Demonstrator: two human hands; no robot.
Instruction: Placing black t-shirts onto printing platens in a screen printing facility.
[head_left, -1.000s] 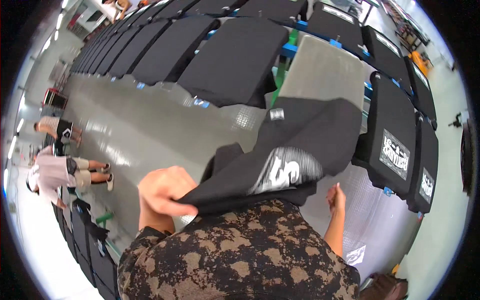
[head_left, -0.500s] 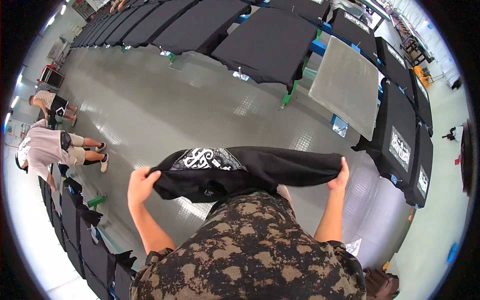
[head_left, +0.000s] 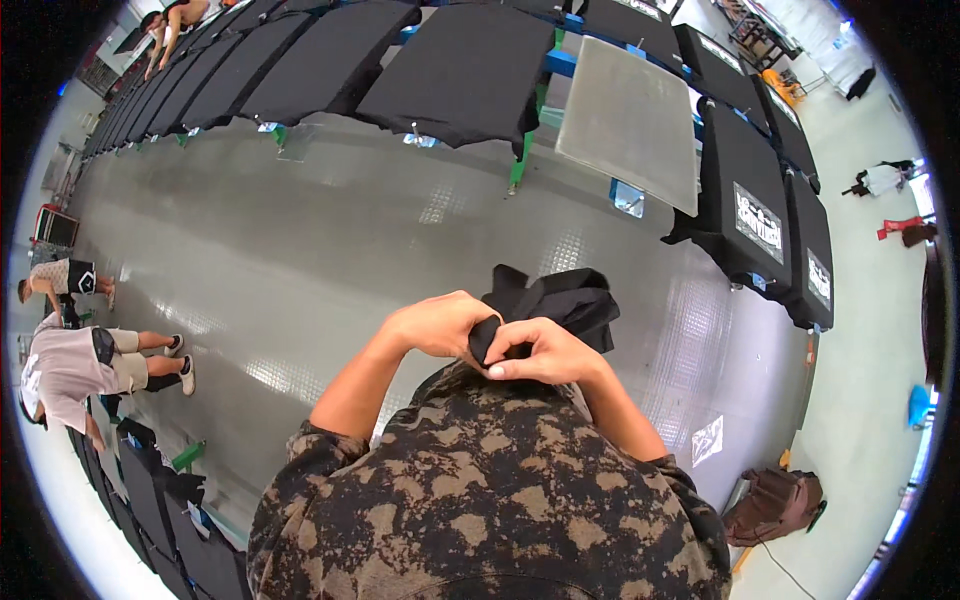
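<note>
Black garment [head_left: 562, 305], stretched wide a moment ago, now bunched compact: your left hand [head_left: 440, 325] and right hand [head_left: 548, 352] together, both gripping it!

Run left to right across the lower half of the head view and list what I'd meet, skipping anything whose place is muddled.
Co-worker in a pale top, left hand, right hand, pale crumpled sheet, brown bag, blue item.

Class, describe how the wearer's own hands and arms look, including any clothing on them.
The left hand and right hand are bare, with no gloves or watch visible. The forearms are uncovered below short, dark sleeves patterned with irregular tan-brown blotches.
</note>
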